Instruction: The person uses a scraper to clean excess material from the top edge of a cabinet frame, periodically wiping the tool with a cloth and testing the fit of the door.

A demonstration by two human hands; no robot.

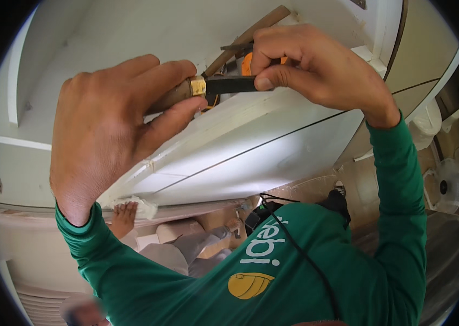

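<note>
My left hand is closed around the wooden handle of a chisel, its thumb and fingers up against the brass-coloured collar. The flat dark blade points to the right. At its far end my right hand pinches the blade between thumb and fingers, which hide the tip. Just behind the blade lie a wooden-handled tool, whose head cannot be made out, and an orange object, partly covered by my right hand. Both rest on the white surface.
Below my hands runs the edge of a white panel with a dark seam. At the lower left another person's hand presses a white cloth on a ledge. A white fan stands at the far right. A black cable hangs over my shirt.
</note>
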